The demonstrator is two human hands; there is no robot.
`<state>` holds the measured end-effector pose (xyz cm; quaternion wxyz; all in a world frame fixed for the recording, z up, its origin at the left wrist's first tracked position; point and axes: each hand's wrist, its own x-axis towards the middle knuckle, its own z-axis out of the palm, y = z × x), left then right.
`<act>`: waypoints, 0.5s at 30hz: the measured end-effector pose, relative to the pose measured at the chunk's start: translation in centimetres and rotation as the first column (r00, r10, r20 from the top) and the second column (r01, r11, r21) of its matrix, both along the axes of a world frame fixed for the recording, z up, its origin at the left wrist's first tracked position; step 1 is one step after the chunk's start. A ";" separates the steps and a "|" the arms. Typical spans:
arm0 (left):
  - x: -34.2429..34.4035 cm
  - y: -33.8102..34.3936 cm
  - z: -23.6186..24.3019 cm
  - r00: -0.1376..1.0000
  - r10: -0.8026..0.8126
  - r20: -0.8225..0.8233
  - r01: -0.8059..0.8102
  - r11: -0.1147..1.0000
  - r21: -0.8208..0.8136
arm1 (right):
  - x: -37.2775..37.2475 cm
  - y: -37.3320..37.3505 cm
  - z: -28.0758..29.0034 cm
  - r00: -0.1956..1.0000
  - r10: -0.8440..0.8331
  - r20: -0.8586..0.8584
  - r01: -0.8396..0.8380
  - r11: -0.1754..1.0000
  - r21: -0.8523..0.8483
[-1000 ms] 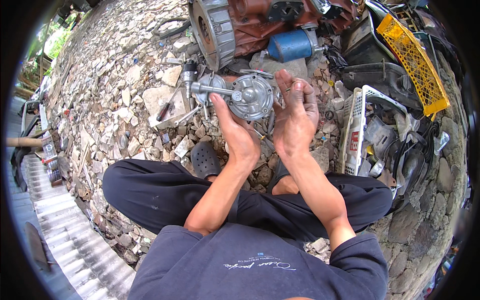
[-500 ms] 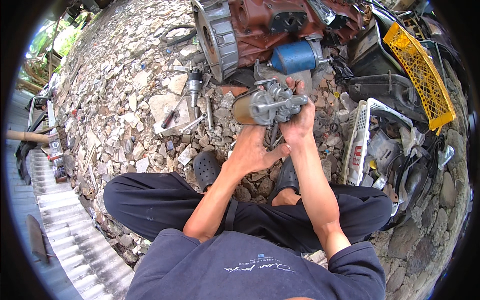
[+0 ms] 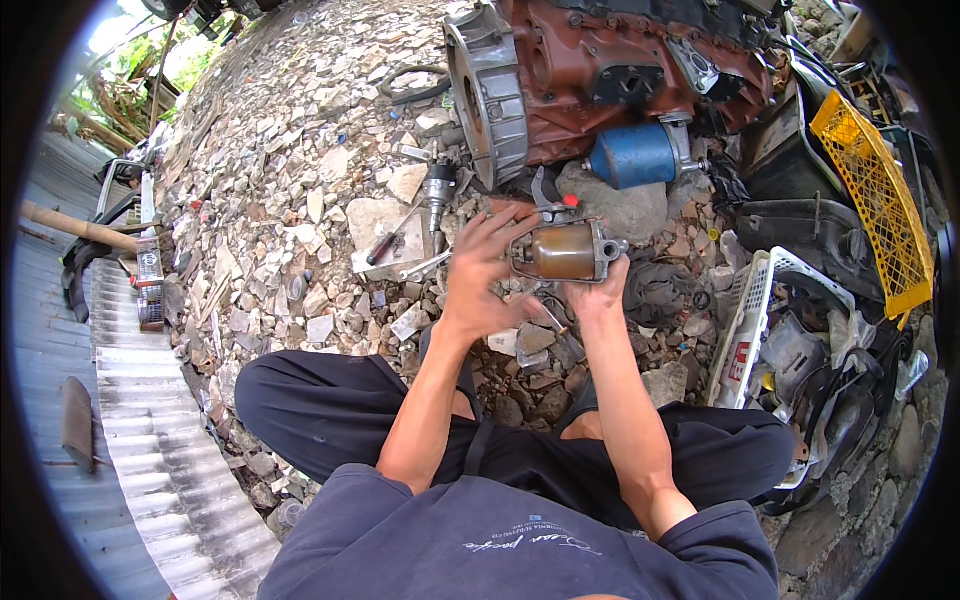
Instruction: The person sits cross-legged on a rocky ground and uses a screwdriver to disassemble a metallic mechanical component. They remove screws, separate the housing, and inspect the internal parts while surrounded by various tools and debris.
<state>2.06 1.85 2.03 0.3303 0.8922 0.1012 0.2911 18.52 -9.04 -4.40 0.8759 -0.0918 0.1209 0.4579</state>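
Note:
Over the stony ground, my right hand (image 3: pixel 598 292) supports a fuel filter with a sediment bowl (image 3: pixel 563 252) from below, its fingers mostly hidden behind the metal end. The bowl is see-through and amber-brown, held in a wire frame, and lies sideways. My left hand (image 3: pixel 483 272) is beside the frame's left end with fingers spread and slightly blurred; whether the fingertips touch it I cannot tell. Left of that hand, a screwdriver (image 3: pixel 384 246) and a wrench (image 3: pixel 428 264) lie on a flat stone slab (image 3: pixel 385 222), near a grey-and-black shafted metal part (image 3: pixel 438 196).
A reddish-brown engine block (image 3: pixel 570 110) with a blue canister (image 3: pixel 632 156) stands at the far side. On the right are a white plastic crate (image 3: pixel 742 330) of parts, a black tank (image 3: pixel 810 240) and a yellow plastic grate (image 3: pixel 872 190). Corrugated sheets (image 3: pixel 150 430) lie left.
The filter has turned so its bowl faces up to view. My left hand has come up from below to its left end. The whole view has shifted slightly.

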 end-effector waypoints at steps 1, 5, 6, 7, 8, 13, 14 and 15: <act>-0.6 0.8 -1.1 0.995 0.082 0.058 -0.059 0.943 -0.329 | -0.1 0.0 1.1 0.998 0.019 0.055 -0.020 0.999 0.026; 1.0 0.5 3.0 0.973 0.118 -0.199 -0.230 0.425 -0.875 | 2.1 -0.6 2.2 0.949 0.117 0.291 -0.115 0.993 -0.025; 1.4 0.2 3.7 0.972 0.043 -0.232 -0.229 0.407 -0.884 | 2.3 -0.9 3.3 0.919 0.147 0.366 -0.139 0.989 -0.049; 1.8 -0.1 4.2 0.965 -0.034 -0.262 -0.229 0.388 -0.893 | 2.0 -0.9 4.2 0.872 0.116 0.476 -0.033 0.983 -0.180; 2.1 -0.6 4.5 0.951 -0.108 -0.290 -0.232 0.372 -0.899 | 1.3 -0.8 5.1 0.798 0.176 0.576 0.009 0.953 -0.303; 4.1 -2.1 -1.9 0.986 0.042 -0.161 -0.167 0.294 -0.941 | -2.1 -0.5 6.1 0.419 0.336 0.843 0.326 0.811 -0.485; 4.3 -2.6 -1.5 0.989 0.042 -0.142 -0.148 0.240 -0.959 | -2.1 -0.6 5.7 0.359 0.313 0.879 0.385 0.809 -0.445; 4.1 -3.4 -0.3 0.991 0.046 -0.126 -0.132 0.183 -0.974 | -2.2 -0.8 5.7 0.414 0.263 0.871 0.375 0.823 -0.427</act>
